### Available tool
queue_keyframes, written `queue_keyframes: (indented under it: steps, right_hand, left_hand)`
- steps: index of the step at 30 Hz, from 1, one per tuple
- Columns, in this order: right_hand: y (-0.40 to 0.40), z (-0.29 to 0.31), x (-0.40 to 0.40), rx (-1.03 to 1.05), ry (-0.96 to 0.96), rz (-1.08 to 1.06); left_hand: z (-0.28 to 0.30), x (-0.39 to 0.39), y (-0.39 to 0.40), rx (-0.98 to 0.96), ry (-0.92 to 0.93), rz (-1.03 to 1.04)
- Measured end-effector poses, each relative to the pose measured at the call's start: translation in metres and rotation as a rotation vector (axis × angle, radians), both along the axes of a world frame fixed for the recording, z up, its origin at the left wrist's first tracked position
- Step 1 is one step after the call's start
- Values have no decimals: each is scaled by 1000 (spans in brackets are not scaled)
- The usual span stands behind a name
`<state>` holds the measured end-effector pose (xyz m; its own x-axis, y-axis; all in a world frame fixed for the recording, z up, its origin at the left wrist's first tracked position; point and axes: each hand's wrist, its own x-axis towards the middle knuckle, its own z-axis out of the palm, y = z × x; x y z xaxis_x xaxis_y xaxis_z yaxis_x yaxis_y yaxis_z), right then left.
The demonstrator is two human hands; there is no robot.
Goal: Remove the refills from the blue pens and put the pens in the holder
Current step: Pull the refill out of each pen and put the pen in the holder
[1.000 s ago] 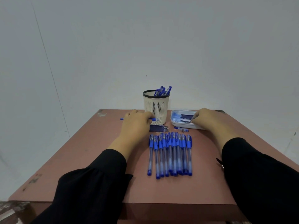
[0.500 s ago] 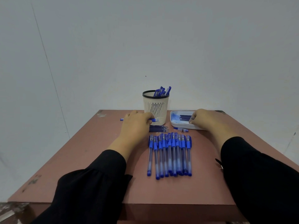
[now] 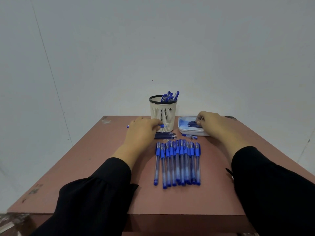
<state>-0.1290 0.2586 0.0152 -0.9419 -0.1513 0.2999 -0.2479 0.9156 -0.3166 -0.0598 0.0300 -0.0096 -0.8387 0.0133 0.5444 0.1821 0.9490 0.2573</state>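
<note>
Pens [image 3: 178,163] are lying in a tight row at the centre of the table [image 3: 105,176], caps toward twelve o'clock, and more are already standing in the holder [image 3: 163,113] at twelve o'clock from that row. I am gripping one blue pen [image 3: 162,125] crosswise in my left hand [image 3: 143,132], just at nine o'clock of the holder's base, its two ends poking out either side of my curled fingers. My right hand [image 3: 211,125] is reaching into the white tray [image 3: 183,129] at one o'clock, fingertips pinching what looks like a thin refill [image 3: 194,123] over the ones already lying there. A small bundle of refills [image 3: 166,135] is also lying on the table between the holder and the row, with a loose pen piece [image 3: 189,136] in front of the tray. I judge I am mid-cycle: dropping a pulled refill, with the emptied barrel waiting. Next I should be releasing the refill, closing the barrel if it is open, and lifting it over the holder's rim.
</note>
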Motion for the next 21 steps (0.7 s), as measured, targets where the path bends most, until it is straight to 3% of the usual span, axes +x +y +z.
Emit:
queue_keyframes:
  steps: [7,21]
  right_hand:
    - [-25,5,17,-30,150,253]
    - [-27,-1,21,-66,122,297]
  left_hand:
    - [-1,-1,-2,27,39,-5]
    - [-1,1,-4,24,44,-4]
